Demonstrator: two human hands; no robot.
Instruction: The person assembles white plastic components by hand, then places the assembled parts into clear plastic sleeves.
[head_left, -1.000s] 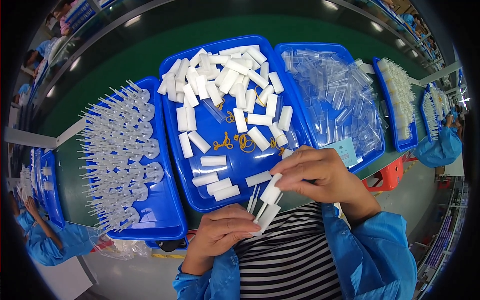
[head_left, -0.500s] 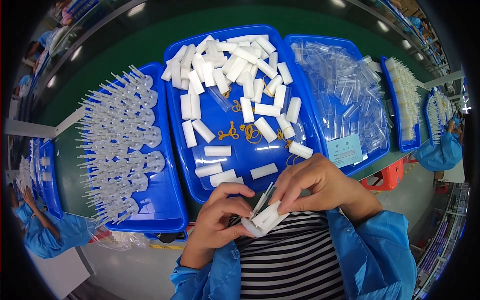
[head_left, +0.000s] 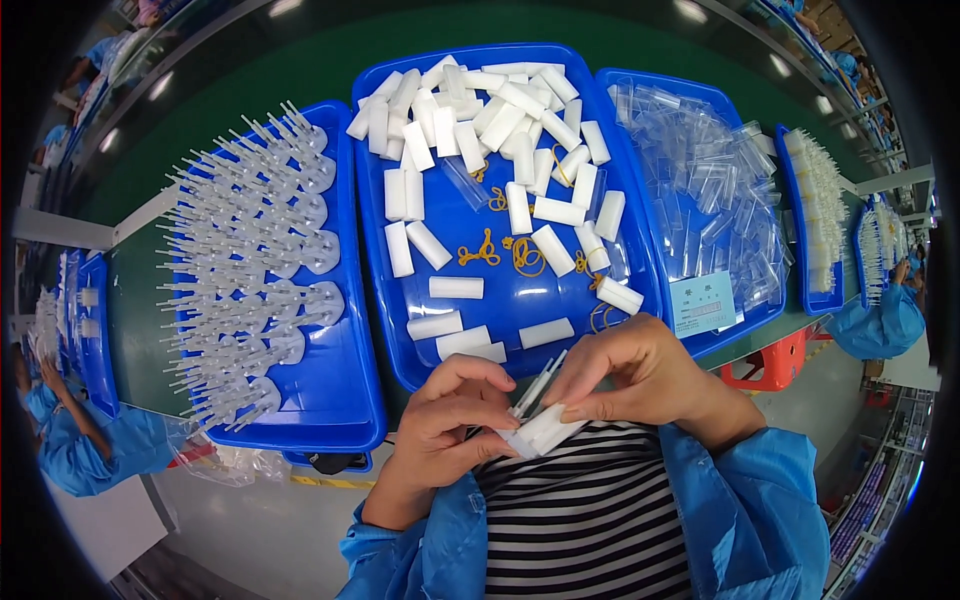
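Observation:
In front of my striped shirt, my left hand [head_left: 452, 420] pinches a translucent plastic piece with thin prongs [head_left: 518, 442] by its base, the prongs pointing up and away. My right hand [head_left: 640, 375] grips a white foam block [head_left: 552, 428] between thumb and fingers. The block lies against the plastic piece; fingers partly hide where they meet. Just beyond my hands, the middle blue tray [head_left: 405, 355] holds many loose white foam blocks [head_left: 455, 288] and yellow rubber bands [head_left: 527, 257].
Pronged plastic pieces stand in rows in the left blue tray [head_left: 335, 385]. Clear plastic sleeves [head_left: 690, 170] fill the right tray, a pale blue paper slip [head_left: 704, 303] at its near edge. Farther right are another filled tray [head_left: 822, 300] and a red stool [head_left: 768, 362]. People in blue work on both sides.
The trays have shifted slightly right in the picture. The foam block and pronged piece are turned a little, and the slot seen earlier in the block is less visible. Both hands keep their grip.

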